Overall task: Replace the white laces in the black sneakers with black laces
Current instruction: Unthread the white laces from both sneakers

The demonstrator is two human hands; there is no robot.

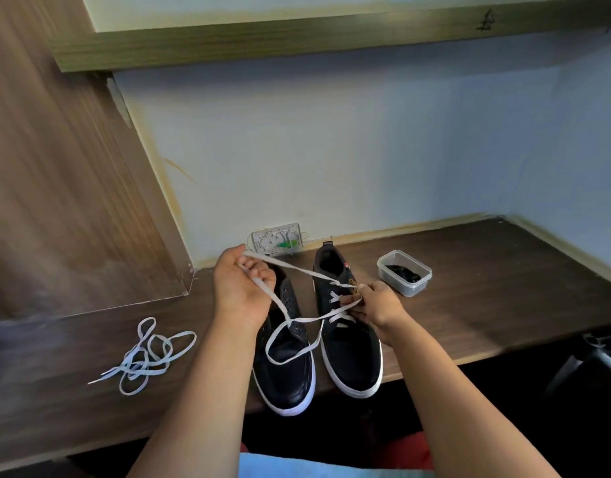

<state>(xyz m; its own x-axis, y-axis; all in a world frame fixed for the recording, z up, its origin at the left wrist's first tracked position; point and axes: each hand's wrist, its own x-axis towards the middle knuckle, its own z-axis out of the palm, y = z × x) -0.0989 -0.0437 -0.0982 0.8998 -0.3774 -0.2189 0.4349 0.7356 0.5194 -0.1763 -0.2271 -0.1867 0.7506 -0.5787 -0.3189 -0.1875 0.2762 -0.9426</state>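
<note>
Black sneakers: two of them stand side by side on my table (469, 270), toes toward me, low in the middle of the frame. The left sneaker (287, 367) has bare eyelets; the right sneaker (349, 339) is partly threaded with a white lace (299, 320).
Left hand: my left hand (240, 284) is raised above the left sneaker, left of centre, fingers curled round the white lace. One strand runs from it across to the upper eyelets of the right sneaker, another drops in a long loop over the toe of the left sneaker.
Right hand: my right hand (380, 305) sits on the outer side of the right sneaker, just right of centre, fingertips pinching the lace where it crosses the eyelets.
Loose lace: a second white lace (149, 357) lies in a tangled heap on the table at lower left, well apart from the sneakers.
Black laces: the black laces (402, 272) are bunched inside a clear plastic tub (405, 288) with no lid, right of the right sneaker and near its heel.
Back of table: a small clear box with something green inside (278, 241) stands against the pale wall (331, 150), just behind my left hand.
Surroundings: a wooden side panel (56, 184) fills the left of the frame; a wooden shelf edge (297, 39) runs along the top.
</note>
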